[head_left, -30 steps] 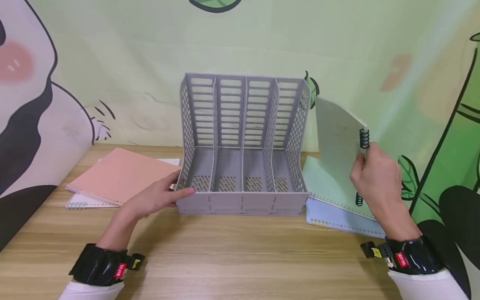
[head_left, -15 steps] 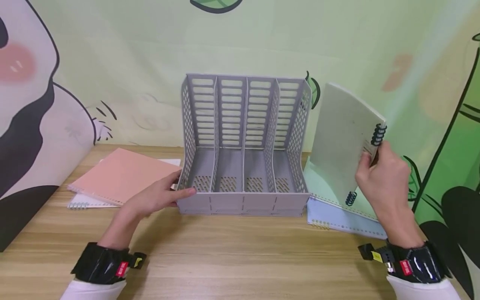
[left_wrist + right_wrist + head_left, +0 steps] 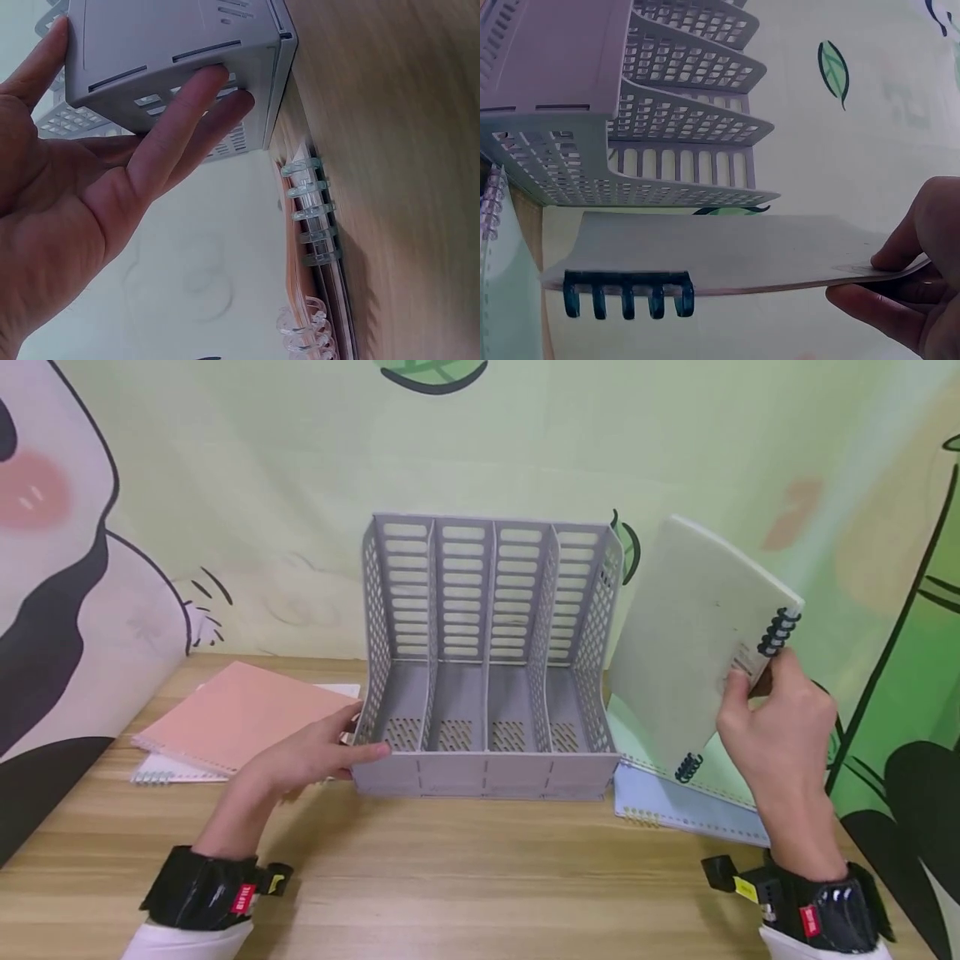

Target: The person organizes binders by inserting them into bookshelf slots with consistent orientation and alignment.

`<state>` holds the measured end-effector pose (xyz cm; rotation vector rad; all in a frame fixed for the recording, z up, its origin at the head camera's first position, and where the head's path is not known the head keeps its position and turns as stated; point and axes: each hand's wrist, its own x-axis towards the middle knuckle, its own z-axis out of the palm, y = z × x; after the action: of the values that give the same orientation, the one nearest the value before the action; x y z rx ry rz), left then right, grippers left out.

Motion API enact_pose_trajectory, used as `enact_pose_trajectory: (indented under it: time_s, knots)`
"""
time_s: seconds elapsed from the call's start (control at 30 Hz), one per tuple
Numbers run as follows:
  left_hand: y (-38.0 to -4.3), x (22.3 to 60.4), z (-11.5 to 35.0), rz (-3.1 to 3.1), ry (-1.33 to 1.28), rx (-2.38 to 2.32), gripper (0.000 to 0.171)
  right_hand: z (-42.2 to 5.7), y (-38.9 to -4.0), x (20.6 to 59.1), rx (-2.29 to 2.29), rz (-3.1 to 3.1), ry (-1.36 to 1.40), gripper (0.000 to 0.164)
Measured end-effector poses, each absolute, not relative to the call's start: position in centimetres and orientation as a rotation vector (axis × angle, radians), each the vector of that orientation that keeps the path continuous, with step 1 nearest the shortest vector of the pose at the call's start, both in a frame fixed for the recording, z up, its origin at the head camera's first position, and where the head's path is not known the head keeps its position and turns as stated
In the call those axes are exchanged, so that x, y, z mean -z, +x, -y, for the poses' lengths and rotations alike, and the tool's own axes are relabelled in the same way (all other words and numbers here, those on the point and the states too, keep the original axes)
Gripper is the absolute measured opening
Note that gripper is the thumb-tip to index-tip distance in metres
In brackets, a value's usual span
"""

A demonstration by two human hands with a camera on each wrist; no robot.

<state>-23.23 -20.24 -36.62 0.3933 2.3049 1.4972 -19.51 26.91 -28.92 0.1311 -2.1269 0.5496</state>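
The grey desktop file organizer [image 3: 480, 775], with upright dividers and perforated sides, stands on the table. My left hand [image 3: 311, 753] holds its front left corner, the thumb over the front wall and the fingers against the outer side, as the left wrist view shows. To the right, a pale grey-white spiral notebook [image 3: 693, 635] is held up and tilted, its dark coil towards me. My right hand [image 3: 783, 727] pinches it at the coil edge, between the two coil sections; the right wrist view shows the thumb on one face and fingers on the other. Its dark coil [image 3: 628, 292] shows there.
A pink notebook [image 3: 243, 714] lies on a white one [image 3: 176, 770] left of the organizer. At the right, a mint-green notebook [image 3: 723, 764] overlaps a blue one [image 3: 678, 800]. A printed cloth [image 3: 285, 460] hangs behind the wooden table [image 3: 480, 877].
My right hand has drawn the notebook rightwards, away from the organizer, and turned it so that more of its face shows. The left hand stays at the organizer's corner.
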Motion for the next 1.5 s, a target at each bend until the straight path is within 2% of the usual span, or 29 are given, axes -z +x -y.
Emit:
enact_pose_trajectory:
  time_s: [0.83,1.03,1.5]
  knots:
    - [-23.1,36.7,20.2,-2.334,0.37,-1.476,0.085,-25.1,-15.9,26.3,-0.602,2.008,0.143,0.031]
    - [-23.0,36.3,20.0,-2.329,0.398,-1.485,0.084,-24.7,-14.9,25.7,-0.57,1.956,0.145,0.036]
    - [-23.2,36.5,20.0,-2.324,0.365,-1.481,0.091,-21.5,-15.3,25.3,-0.86,1.827,0.199,0.031]
